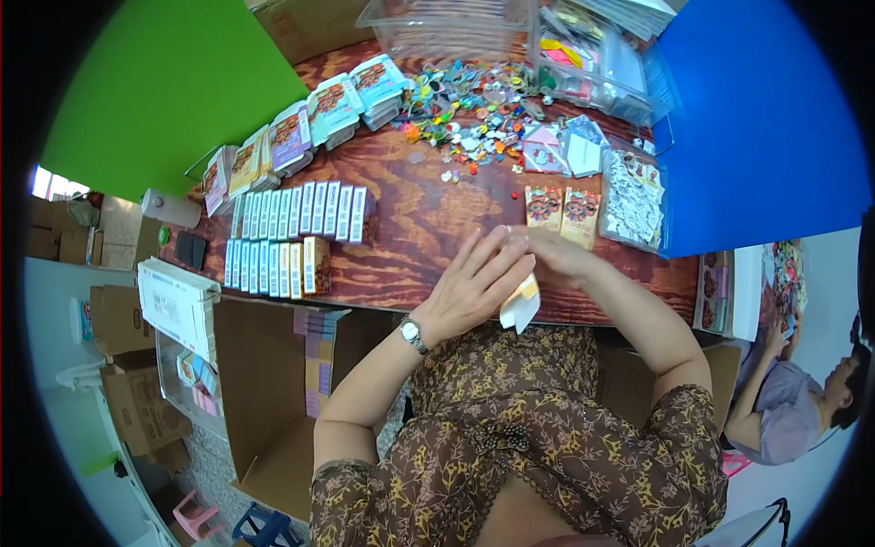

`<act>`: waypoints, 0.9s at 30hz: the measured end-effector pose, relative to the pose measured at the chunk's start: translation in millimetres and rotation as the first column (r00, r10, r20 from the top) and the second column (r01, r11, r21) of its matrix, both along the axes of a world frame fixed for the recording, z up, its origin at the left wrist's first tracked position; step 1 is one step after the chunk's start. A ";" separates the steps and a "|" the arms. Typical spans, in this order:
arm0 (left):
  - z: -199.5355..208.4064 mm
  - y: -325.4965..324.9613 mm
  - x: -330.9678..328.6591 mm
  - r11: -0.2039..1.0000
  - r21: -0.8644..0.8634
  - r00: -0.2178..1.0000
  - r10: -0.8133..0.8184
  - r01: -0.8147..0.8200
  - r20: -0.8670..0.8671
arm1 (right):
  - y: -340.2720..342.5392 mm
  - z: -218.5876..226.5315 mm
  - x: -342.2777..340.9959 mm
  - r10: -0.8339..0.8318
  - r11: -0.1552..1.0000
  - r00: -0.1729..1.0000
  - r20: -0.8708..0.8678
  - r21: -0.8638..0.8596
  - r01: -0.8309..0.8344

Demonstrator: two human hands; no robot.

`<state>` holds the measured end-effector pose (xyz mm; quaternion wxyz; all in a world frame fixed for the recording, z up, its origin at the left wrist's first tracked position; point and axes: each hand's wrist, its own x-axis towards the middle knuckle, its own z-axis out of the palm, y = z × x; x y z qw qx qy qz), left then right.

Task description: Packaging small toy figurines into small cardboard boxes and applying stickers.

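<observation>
Currently | hands (pixel 471 281) pressed together, grip hidden | white-orange carton (pixel 520 307) partly beneath, near end exposed

Think of the table (pixel 387 178) as a clock. Two rows of boxes (pixel 292 214) sit at 9. Stacks of cards (pixel 290 137) sit behind them at 10. A bin (pixel 437 41) is at 12 — in front of it, trinkets (pixel 488 114) lie at 1. At 3, two packets (pixel 580 217) lie left of a tub (pixel 633 244) with bits (pixel 633 196) in it.
</observation>
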<state>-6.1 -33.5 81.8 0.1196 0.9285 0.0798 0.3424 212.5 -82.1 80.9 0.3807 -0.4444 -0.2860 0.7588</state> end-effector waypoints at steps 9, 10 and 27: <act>-30.3 13.8 12.1 0.923 -0.383 0.983 0.086 -0.019 0.159 | 42.9 -2.2 34.2 -0.229 0.774 0.529 0.817 0.482 -0.410; -30.9 12.7 17.8 0.910 -0.383 0.968 0.220 -0.158 0.123 | 59.0 -3.9 58.4 -0.301 0.799 0.368 0.880 0.443 -0.406; -81.1 14.6 30.4 0.555 -0.790 0.940 0.331 -0.261 -0.078 | 126.8 -30.6 184.4 -0.227 0.878 -0.422 0.878 -0.003 -0.479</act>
